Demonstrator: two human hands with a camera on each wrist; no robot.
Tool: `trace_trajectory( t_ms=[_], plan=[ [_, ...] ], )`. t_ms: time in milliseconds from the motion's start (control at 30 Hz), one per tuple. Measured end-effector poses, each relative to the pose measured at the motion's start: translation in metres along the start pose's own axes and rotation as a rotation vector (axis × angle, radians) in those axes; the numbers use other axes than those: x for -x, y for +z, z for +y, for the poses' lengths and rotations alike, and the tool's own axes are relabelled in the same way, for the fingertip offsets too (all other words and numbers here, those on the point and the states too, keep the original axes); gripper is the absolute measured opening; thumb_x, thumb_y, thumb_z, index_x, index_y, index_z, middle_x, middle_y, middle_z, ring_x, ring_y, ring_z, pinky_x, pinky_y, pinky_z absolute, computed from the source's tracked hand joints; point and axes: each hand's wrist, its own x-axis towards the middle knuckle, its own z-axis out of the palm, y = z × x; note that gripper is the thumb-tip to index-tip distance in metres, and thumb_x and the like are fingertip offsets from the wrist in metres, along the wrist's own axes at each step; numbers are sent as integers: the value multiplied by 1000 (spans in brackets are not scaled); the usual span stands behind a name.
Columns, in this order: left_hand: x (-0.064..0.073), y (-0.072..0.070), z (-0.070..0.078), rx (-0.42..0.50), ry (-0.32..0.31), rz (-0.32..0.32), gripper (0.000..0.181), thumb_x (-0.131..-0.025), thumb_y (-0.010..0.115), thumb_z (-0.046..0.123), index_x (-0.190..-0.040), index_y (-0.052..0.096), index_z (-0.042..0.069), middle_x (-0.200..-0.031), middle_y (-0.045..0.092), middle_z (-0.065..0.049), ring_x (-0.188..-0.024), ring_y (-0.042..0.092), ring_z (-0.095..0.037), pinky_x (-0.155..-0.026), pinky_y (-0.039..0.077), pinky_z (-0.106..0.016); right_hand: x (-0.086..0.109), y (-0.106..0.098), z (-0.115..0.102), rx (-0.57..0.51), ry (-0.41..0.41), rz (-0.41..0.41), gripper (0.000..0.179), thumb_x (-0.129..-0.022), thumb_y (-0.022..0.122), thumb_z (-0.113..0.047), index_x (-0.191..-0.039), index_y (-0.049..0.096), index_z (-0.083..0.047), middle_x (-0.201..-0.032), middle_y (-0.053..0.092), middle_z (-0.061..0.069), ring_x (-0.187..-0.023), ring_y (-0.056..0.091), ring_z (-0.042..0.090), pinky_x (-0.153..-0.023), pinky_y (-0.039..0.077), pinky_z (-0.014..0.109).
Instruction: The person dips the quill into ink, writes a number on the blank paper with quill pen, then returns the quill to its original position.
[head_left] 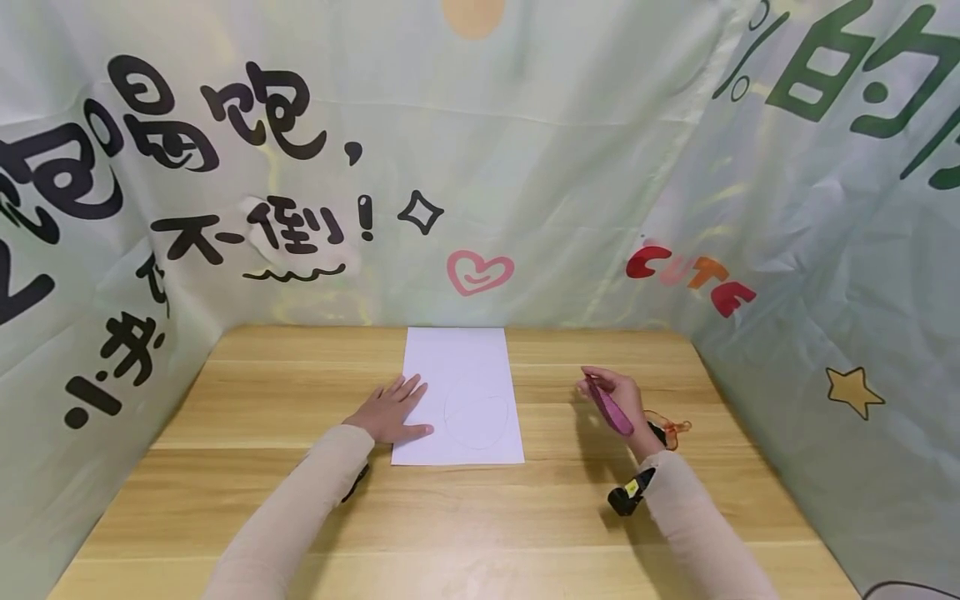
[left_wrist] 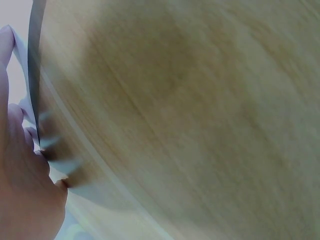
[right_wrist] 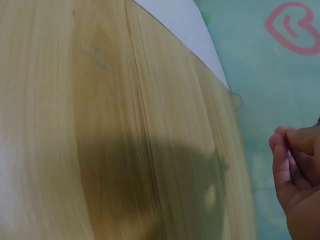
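A white sheet of paper (head_left: pixel 457 358) lies on the wooden table, with a faint, roughly round outline (head_left: pixel 477 422) drawn on its lower part. My left hand (head_left: pixel 390 410) rests on the sheet's left edge, fingers spread and straight. In the left wrist view the left hand (left_wrist: pixel 27 190) shows at the side, near a lifted paper edge. To the right of the paper, my right hand (head_left: pixel 624 398) holds a magenta pen-like object (head_left: pixel 611 408), tilted and apart from the sheet. Thumb and fingertips of the right hand (right_wrist: pixel 300 170) meet in the right wrist view, where that object is mostly hidden.
The wooden table (head_left: pixel 285 367) reaches back to a pale printed cloth (head_left: pixel 570 167), which hangs behind and along both sides. Black wrist gear (head_left: pixel 630 492) sits under the right forearm. An orange looped item (head_left: pixel 677 427) shows beside the right wrist.
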Motion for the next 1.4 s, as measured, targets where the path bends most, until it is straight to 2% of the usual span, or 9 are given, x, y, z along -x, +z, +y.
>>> trace_trajectory(
  t_ms=[100, 200, 367, 500, 667, 867, 1067, 1233, 1400],
  plan=[
    [-2, 2, -3, -5, -9, -6, 88, -92, 41, 66, -155, 11, 13, -161, 3, -8, -147, 3, -33, -115, 7, -57, -1, -8, 3, -32, 55, -1, 39, -88, 67, -3, -124, 58, 11, -105, 66, 31, -82, 67, 4, -68, 51, 14],
    [-4, 3, -4, -10, -14, -13, 89, -91, 40, 68, -155, 10, 15, -162, 2, -6, -147, 2, -32, -115, 7, -56, -3, -14, 12, -191, 70, -32, 39, -90, 62, 3, -127, 54, 13, -104, 68, 27, -83, 70, 7, -71, 55, 19],
    [-4, 3, -4, -5, -18, -9, 88, -91, 41, 67, -155, 10, 15, -162, 2, -6, -147, 1, -32, -115, 6, -57, -4, -20, 27, -343, 26, -70, 39, -93, 55, 7, -131, 49, 14, -99, 73, 9, -88, 71, 15, -79, 54, 22],
    [-1, -2, 1, -2, -20, -7, 85, -93, 44, 61, -155, 12, 13, -162, 3, -8, -147, 3, -34, -115, 7, -57, -3, -24, 30, -457, 14, -121, 41, -96, 53, 0, -135, 45, 12, -105, 72, 9, -93, 70, 13, -84, 52, 23],
    [3, -5, 5, 2, -15, 2, 82, -95, 46, 57, -155, 15, 10, -161, 6, -10, -147, 6, -35, -114, 9, -58, -2, -26, 30, -661, 47, -155, 34, -98, 53, -6, -131, 58, -2, -103, 73, 6, -94, 70, 14, -85, 52, 26],
    [4, -6, 7, 0, -14, 2, 82, -94, 46, 58, -155, 16, 11, -161, 7, -10, -147, 6, -35, -115, 9, -57, 0, -31, 29, -612, 61, -121, 22, -95, 57, -6, -111, 68, -16, -97, 74, 1, -88, 70, 12, -83, 54, 27],
    [3, -6, 5, 0, -14, -1, 82, -94, 46, 58, -155, 16, 11, -161, 7, -10, -147, 6, -35, -115, 9, -57, 2, -49, 31, -517, 92, -49, 12, -94, 61, -8, -105, 63, -7, -96, 74, -2, -85, 71, 11, -75, 56, 24],
    [2, -3, 4, -8, -17, 6, 83, -94, 46, 59, -155, 16, 12, -161, 7, -9, -147, 6, -34, -115, 9, -57, 5, -68, 32, -512, 173, 10, 21, -93, 63, -13, -108, 50, -6, -95, 74, -7, -83, 71, 8, -63, 56, 24],
    [2, -2, 4, 5, -15, 6, 83, -94, 46, 58, -155, 15, 11, -161, 6, -9, -147, 6, -35, -115, 9, -58, 12, -87, 34, -519, 200, 11, 26, -93, 62, -12, -116, 49, -12, -94, 74, -7, -83, 70, 7, -68, 55, 21]
  ],
)
